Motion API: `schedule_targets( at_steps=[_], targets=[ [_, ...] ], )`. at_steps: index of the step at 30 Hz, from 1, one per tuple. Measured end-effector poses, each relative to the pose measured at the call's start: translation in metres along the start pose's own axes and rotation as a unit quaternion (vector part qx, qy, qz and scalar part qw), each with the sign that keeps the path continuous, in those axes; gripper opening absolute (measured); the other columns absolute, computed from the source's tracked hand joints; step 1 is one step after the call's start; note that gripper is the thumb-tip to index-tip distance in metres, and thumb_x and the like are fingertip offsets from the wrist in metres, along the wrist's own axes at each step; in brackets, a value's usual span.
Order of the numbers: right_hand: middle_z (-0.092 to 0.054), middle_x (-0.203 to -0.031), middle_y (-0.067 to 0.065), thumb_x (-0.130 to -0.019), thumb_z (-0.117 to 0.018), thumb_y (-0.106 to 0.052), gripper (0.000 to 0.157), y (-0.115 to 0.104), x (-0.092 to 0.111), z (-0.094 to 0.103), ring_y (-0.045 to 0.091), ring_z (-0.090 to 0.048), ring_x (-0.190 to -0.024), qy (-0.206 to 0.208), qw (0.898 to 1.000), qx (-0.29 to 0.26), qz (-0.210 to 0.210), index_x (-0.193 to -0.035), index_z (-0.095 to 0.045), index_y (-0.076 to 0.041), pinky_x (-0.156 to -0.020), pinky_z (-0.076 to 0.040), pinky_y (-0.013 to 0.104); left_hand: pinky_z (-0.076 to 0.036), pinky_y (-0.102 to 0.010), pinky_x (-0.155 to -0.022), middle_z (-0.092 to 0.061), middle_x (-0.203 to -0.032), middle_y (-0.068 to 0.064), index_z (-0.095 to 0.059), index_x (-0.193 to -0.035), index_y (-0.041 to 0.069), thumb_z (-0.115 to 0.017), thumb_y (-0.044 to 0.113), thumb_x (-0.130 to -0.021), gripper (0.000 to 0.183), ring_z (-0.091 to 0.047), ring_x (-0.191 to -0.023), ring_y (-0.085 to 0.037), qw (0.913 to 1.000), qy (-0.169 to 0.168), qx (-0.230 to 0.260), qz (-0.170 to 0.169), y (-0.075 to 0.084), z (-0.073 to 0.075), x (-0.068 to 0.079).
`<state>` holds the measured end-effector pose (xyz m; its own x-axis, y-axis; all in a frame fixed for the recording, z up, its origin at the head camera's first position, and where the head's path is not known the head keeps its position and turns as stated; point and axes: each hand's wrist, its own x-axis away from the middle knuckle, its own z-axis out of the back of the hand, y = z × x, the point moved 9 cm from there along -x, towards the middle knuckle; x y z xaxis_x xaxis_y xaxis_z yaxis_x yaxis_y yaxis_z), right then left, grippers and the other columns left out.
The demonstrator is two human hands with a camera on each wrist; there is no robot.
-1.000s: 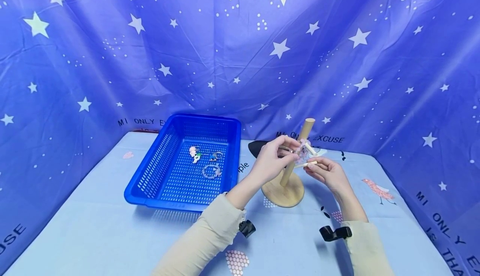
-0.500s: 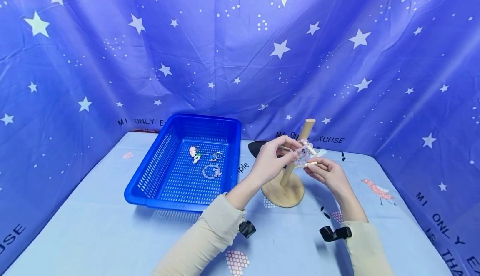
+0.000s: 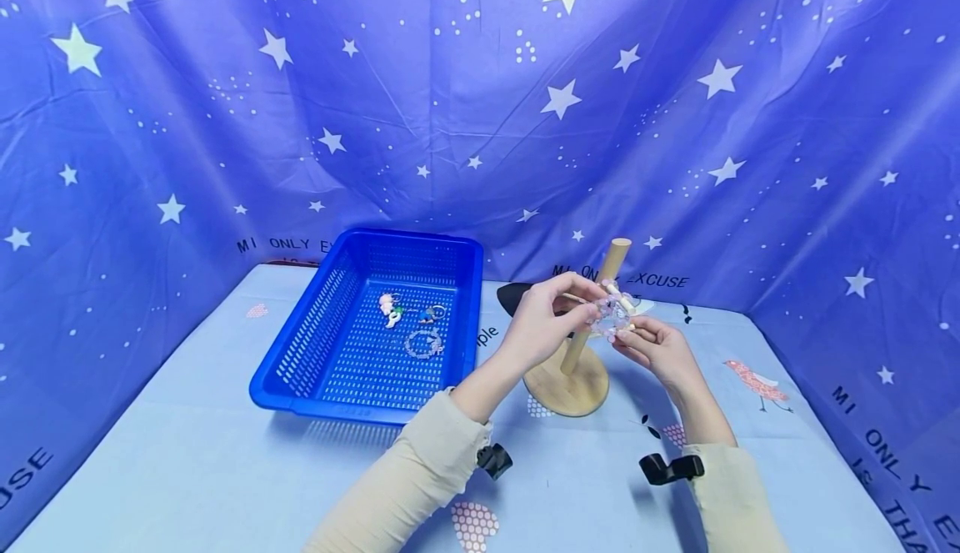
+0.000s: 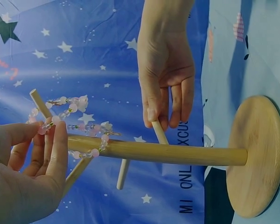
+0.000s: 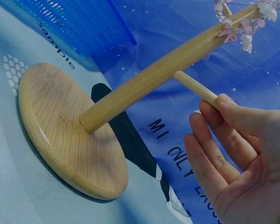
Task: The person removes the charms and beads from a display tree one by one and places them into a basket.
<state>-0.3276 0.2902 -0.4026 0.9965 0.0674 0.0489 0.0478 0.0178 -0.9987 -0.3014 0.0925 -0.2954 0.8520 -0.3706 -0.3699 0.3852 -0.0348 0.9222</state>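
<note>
My left hand [image 3: 542,321] pinches a bracelet of pink and clear beads [image 4: 95,152] between thumb and fingers. In the left wrist view the bracelet loops about the upper post of a wooden stand, near a slanted upper peg [image 4: 41,103]. White flower charms [image 5: 267,10] and a pink bow hang from it in the right wrist view. My right hand [image 5: 245,149] pinches the end of a lower peg [image 5: 196,86] between thumb and forefinger, its other fingers loosely bent. The stand rises from a round wooden base [image 3: 566,388]. Whether the bracelet goes round any peg, I cannot tell.
A blue perforated basket [image 3: 272,394] stands left of the stand. Inside lie a clear beaded bracelet [image 3: 422,344], a pink-and-white charm piece [image 3: 388,307] and a small ring-like trinket [image 3: 431,314]. Star-printed blue cloth [image 3: 450,119] hangs behind the table.
The bracelet's beads have spread slightly right and toward the viewer at the pegs. Both hands stay almost where they were, the left still pinching the bracelet and the right the peg.
</note>
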Motion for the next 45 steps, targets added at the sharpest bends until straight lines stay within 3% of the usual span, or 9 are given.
schedule_targets(
  at_steps=[17,20,23,25,28,32,36,38,45],
  targets=[
    [-0.073,-0.089,-0.018,-0.098,-0.062,-0.011,0.010,-0.001,0.001,0.001,0.000,-0.070,-0.087,0.000,1.000,0.014,0.005,-0.105,-0.062,-0.018,-0.084,-0.057,0.016,-0.061,-0.024,-0.077,-0.070,-0.113,-0.017,-0.069,-0.110,0.002,-0.063,0.007,-0.097,0.015,-0.072,-0.091,-0.017,0.9995,-0.007,0.025,-0.015,0.008,0.000,0.003],
    [-0.072,-0.090,-0.021,-0.099,-0.060,-0.009,0.027,-0.001,0.000,0.001,-0.003,-0.069,-0.087,0.002,1.000,0.020,0.005,-0.125,-0.057,-0.002,-0.084,-0.057,0.015,-0.061,-0.025,-0.078,-0.069,-0.115,-0.017,-0.068,-0.110,0.002,-0.063,0.008,-0.097,0.015,-0.071,-0.091,-0.016,0.9993,-0.013,0.032,-0.014,0.009,-0.002,0.003],
    [-0.068,-0.091,-0.026,-0.101,-0.056,-0.006,0.054,0.000,0.000,0.000,-0.007,-0.067,-0.089,0.005,0.999,0.037,0.002,-0.147,-0.034,0.011,-0.084,-0.056,0.013,-0.061,-0.024,-0.078,-0.068,-0.118,-0.016,-0.068,-0.110,0.002,-0.063,0.008,-0.097,0.015,-0.071,-0.092,-0.013,0.9991,-0.017,0.035,-0.014,0.011,-0.003,0.004],
    [-0.067,-0.092,-0.027,-0.101,-0.055,-0.006,0.062,0.000,-0.001,0.000,-0.009,-0.066,-0.090,0.006,0.999,0.041,-0.001,-0.151,-0.024,0.014,-0.084,-0.056,0.013,-0.061,-0.024,-0.078,-0.068,-0.118,-0.016,-0.068,-0.110,0.002,-0.063,0.008,-0.097,0.015,-0.070,-0.092,-0.011,0.9991,-0.018,0.034,-0.016,0.012,-0.004,0.004],
    [-0.066,-0.092,-0.028,-0.101,-0.053,-0.004,0.063,0.000,-0.001,0.000,-0.010,-0.066,-0.090,0.003,0.999,0.045,-0.002,-0.151,-0.020,0.014,-0.085,-0.056,0.013,-0.061,-0.024,-0.078,-0.067,-0.119,-0.015,-0.068,-0.109,0.001,-0.063,0.007,-0.097,0.015,-0.069,-0.091,-0.008,0.9991,-0.017,0.035,-0.018,0.015,-0.003,0.005],
    [-0.069,-0.093,-0.026,-0.101,-0.054,-0.004,0.057,0.000,0.000,0.000,-0.007,-0.067,-0.091,-0.002,0.999,0.032,0.006,-0.149,-0.029,0.013,-0.085,-0.056,0.014,-0.061,-0.025,-0.077,-0.067,-0.118,-0.015,-0.068,-0.109,0.002,-0.063,0.007,-0.097,0.014,-0.069,-0.091,-0.008,0.9991,-0.015,0.033,-0.020,0.019,-0.001,0.007],
    [-0.073,-0.093,-0.019,-0.100,-0.059,-0.008,0.026,0.000,0.000,0.000,-0.003,-0.070,-0.090,-0.010,1.000,0.016,0.016,-0.125,-0.061,-0.006,-0.085,-0.057,0.015,-0.061,-0.023,-0.077,-0.068,-0.116,-0.015,-0.068,-0.108,0.002,-0.063,0.007,-0.097,0.013,-0.068,-0.090,-0.006,0.9993,-0.014,0.025,-0.021,0.021,0.000,0.007],
    [-0.074,-0.092,-0.017,-0.100,-0.059,-0.010,0.014,-0.001,0.000,-0.001,-0.002,-0.071,-0.089,-0.015,0.999,0.017,0.022,-0.108,-0.067,-0.019,-0.085,-0.057,0.015,-0.061,-0.023,-0.077,-0.068,-0.115,-0.015,-0.068,-0.108,0.002,-0.063,0.007,-0.097,0.013,-0.067,-0.089,-0.005,0.9994,-0.015,0.021,-0.022,0.022,0.000,0.007],
    [-0.075,-0.090,-0.016,-0.099,-0.060,-0.009,0.018,-0.002,0.000,0.000,-0.002,-0.071,-0.088,-0.014,1.000,0.014,0.021,-0.100,-0.068,-0.024,-0.082,-0.056,0.013,-0.061,-0.023,-0.077,-0.069,-0.115,-0.014,-0.068,-0.108,0.003,-0.063,0.008,-0.097,0.013,-0.068,-0.091,-0.008,0.9994,-0.015,0.013,-0.030,0.024,0.003,0.007]
  ],
)
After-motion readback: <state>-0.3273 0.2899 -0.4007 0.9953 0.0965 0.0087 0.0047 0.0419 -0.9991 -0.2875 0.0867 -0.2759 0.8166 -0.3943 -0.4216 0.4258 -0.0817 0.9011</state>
